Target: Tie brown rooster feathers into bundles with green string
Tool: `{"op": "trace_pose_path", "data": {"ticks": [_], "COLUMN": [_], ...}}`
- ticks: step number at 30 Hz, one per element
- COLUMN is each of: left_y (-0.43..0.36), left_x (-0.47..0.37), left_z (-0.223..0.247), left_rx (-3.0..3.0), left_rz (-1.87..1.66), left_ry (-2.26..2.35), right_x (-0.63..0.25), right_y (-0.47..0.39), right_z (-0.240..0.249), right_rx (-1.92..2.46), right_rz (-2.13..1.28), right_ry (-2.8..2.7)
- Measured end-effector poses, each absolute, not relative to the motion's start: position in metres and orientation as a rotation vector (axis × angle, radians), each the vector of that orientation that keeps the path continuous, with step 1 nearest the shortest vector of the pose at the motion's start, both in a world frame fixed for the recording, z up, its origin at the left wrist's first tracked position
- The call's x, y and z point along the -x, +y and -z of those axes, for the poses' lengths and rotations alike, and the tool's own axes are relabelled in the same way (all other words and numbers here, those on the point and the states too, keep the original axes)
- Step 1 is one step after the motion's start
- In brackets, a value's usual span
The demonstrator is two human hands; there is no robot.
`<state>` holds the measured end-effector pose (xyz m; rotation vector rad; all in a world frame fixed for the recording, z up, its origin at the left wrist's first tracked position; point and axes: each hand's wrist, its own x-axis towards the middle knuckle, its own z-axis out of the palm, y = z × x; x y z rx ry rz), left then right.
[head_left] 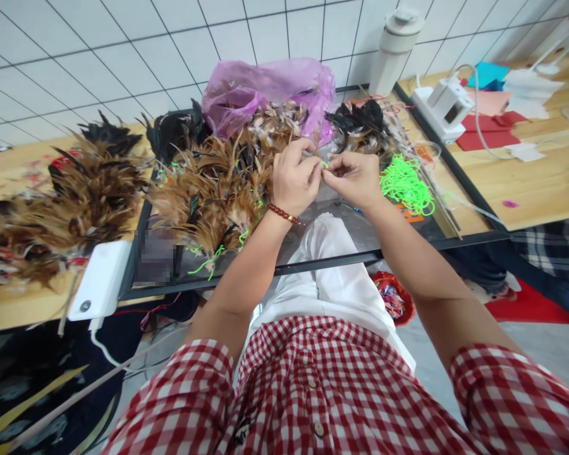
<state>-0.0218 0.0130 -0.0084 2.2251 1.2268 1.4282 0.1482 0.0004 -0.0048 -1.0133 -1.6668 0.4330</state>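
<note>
My left hand (296, 177), with a red bead bracelet at the wrist, and my right hand (355, 178) meet over the black-framed tray (332, 259). Thumb and fingers are pinched together on each, and a small bit of bright green cord (325, 165) shows between them. Both hands seem to hold that cord; its ends are hidden. Brown feather bunches (218, 183), some tied with green cord, lie just left of my left hand. To the right of my right hand sits a pile of green cord (406, 184). Black feathers (363, 123) lie behind it.
A pink plastic bag (265, 82) and a white bottle (394, 54) stand at the back. More feathers (90, 183) and a white power bank (102, 278) are at left. A power strip (439, 114) and red paper (486, 133) lie at right. Below is a red basket (408, 303).
</note>
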Motion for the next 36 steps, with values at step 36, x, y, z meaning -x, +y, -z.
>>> {"op": "trace_pose_path", "data": {"ticks": [36], "left_y": [0.017], "left_x": [0.014], "left_z": [0.016], "left_rx": [-2.120], "left_rz": [-1.458], "left_ry": [1.166], "right_x": [-0.162], "right_y": [0.018], "right_z": [0.001], "right_rx": [0.903], "right_rz": [-0.914], "right_ry": [-1.631]}}
